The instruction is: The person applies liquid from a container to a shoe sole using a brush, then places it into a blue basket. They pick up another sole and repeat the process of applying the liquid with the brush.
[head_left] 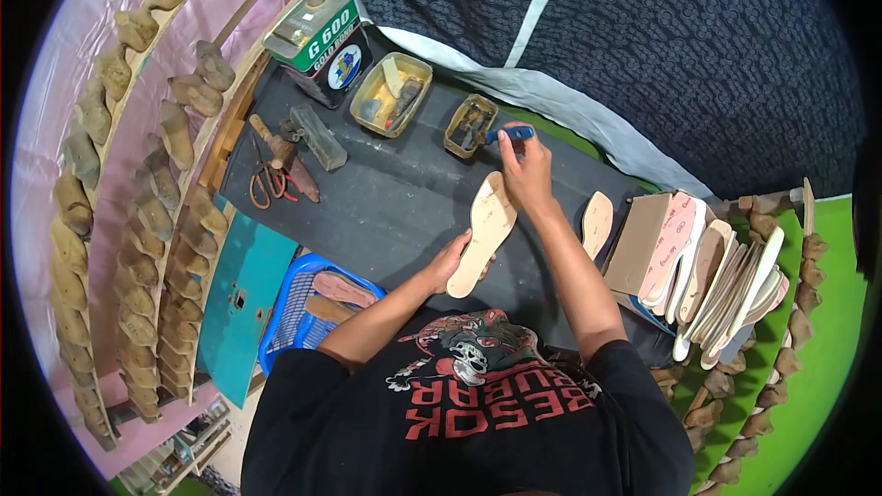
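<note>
My left hand grips a tan shoe insole by its lower edge, fingers curled beneath it. Dark spots mark the insole near its toe end. My right hand is closed on the blue handle of a brush. The brush's working end reaches into a small, stained container with dark residue inside. Another tan insole lies on the table to the right of my right forearm.
A G 600 can and a larger tub stand at the back left. Scissors and other tools lie at left. A blue basket holds insoles; more soles are stacked at right. Shoe lasts line the left shelves.
</note>
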Available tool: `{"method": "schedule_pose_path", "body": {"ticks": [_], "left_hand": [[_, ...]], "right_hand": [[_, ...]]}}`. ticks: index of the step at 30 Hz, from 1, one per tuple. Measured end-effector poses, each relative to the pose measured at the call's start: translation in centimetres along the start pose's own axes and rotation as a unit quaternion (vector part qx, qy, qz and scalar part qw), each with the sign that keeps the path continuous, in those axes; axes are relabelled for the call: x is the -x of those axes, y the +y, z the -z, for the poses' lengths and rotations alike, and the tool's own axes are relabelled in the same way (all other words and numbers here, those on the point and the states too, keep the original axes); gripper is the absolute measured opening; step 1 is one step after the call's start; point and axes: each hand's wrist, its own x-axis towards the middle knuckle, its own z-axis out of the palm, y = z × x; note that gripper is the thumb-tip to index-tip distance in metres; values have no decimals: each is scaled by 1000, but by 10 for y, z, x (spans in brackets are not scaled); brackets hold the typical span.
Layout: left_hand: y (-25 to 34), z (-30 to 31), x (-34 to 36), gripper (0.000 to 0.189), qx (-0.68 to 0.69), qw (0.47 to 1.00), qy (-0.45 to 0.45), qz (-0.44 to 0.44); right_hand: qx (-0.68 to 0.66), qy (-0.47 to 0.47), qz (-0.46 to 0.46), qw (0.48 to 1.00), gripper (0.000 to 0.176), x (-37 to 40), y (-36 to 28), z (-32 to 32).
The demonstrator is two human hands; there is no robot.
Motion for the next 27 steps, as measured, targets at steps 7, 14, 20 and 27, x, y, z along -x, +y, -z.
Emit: {"method": "schedule_pose_path", "body": {"ticks": [7, 14, 20, 27], "left_hand": [[9, 12, 7, 57, 41, 999, 14, -20], [7, 28, 4, 59, 66, 998, 4, -17], [10, 23, -6, 59, 60, 998, 2, -8], [18, 3, -21, 58, 34, 999, -12, -6]], "right_hand": [[70, -66, -35, 995, 22, -25, 17, -32], [51, -32, -34, 998, 22, -25, 21, -35], [3, 4, -12, 1000, 19, -14, 1, -3], [37, -38, 52, 997, 19, 27, -29, 58]]}}
